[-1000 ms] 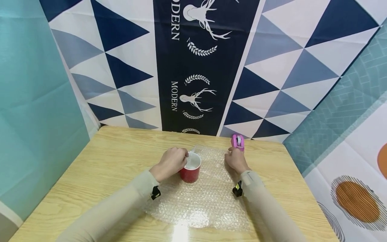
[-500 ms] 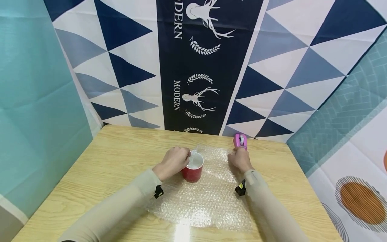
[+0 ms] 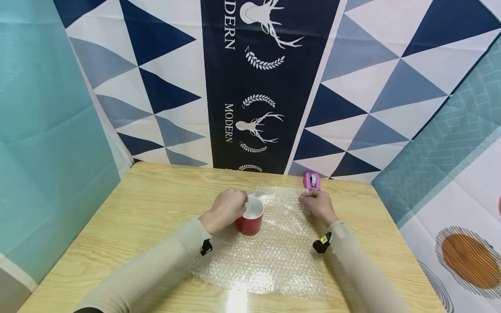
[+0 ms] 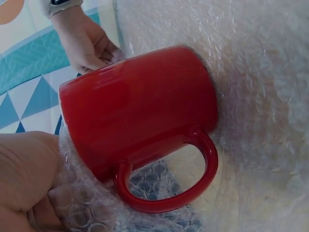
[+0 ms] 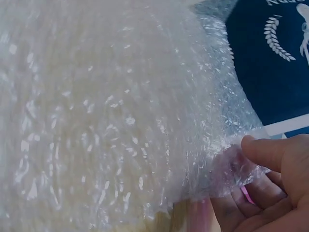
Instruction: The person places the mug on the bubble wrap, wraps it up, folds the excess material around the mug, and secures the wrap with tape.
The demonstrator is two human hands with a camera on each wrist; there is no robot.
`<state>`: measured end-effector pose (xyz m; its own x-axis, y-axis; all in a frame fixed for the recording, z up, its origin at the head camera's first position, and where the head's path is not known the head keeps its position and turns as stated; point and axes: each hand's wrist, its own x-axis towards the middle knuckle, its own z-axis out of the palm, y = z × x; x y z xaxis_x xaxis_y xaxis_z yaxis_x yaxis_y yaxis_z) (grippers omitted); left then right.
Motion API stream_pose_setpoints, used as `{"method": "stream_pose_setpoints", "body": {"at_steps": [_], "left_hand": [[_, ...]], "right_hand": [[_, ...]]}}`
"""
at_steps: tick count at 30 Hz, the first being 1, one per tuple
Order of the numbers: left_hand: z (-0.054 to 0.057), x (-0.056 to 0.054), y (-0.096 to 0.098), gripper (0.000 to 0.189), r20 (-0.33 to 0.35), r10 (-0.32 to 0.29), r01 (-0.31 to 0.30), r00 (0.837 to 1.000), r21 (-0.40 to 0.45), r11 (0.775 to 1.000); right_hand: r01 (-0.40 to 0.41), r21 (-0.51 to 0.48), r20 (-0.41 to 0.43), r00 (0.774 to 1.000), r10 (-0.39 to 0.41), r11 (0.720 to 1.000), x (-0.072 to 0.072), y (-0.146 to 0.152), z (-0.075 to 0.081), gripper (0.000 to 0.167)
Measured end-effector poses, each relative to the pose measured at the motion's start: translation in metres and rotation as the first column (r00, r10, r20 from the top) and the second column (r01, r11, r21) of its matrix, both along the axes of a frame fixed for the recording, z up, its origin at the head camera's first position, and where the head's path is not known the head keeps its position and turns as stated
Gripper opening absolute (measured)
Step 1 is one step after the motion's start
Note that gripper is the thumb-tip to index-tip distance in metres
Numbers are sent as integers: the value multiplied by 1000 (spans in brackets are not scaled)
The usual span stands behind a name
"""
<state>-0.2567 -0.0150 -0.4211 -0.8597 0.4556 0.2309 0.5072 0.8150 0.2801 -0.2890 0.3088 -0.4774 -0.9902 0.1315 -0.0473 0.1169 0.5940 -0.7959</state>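
Note:
A red mug point(image 3: 250, 219) with a white inside stands upright on a sheet of bubble wrap point(image 3: 274, 256). In the left wrist view the mug point(image 4: 140, 111) appears on its side, its handle point(image 4: 207, 164) towards the lower right. Just left of the mug's rim, my left hand point(image 3: 228, 208) has its fingers curled on the bubble wrap point(image 4: 87, 198); its fingertips are mostly hidden. At the sheet's far right corner my right hand point(image 3: 318, 206) pinches the wrap, thumb on top and fingers beneath, as the right hand point(image 5: 275, 183) shows in its wrist view.
A pink tape dispenser point(image 3: 312, 180) stands at the back of the wooden table point(image 3: 156, 187), just beyond my right hand. Patterned cloth point(image 3: 250, 87) hangs close behind the table's far edge, with more hangings at both sides.
My right hand has shifted slightly right and turned, and the wrap's far right corner now shows raised in its fingers. My left hand and the mug stay together with little movement.

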Motion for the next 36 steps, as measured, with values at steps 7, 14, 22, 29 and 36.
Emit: {"method": "stream_pose_setpoints", "body": {"at_steps": [7, 14, 22, 29, 36], "left_hand": [[1, 1, 1, 15, -11, 15, -15, 1000, -27, 1000], [-1, 2, 1, 15, -36, 5, -6, 999, -24, 1000], [-4, 0, 1, 34, -139, -33, 26, 990, -46, 999], [-8, 0, 0, 22, -151, -55, 49, 987, -41, 998], [-8, 4, 0, 25, -158, -58, 48, 986, -66, 997]], "right_hand": [[-40, -67, -4, 999, 40, 997, 1, 6, 9, 38], [-71, -31, -52, 996, 70, 997, 5, 8, 14, 35], [-70, -40, -49, 997, 68, 997, 9, 12, 16, 36], [-78, -41, -69, 995, 75, 996, 12, 13, 16, 36], [-69, -77, -66, 996, 64, 995, 9, 8, 21, 36]]}}
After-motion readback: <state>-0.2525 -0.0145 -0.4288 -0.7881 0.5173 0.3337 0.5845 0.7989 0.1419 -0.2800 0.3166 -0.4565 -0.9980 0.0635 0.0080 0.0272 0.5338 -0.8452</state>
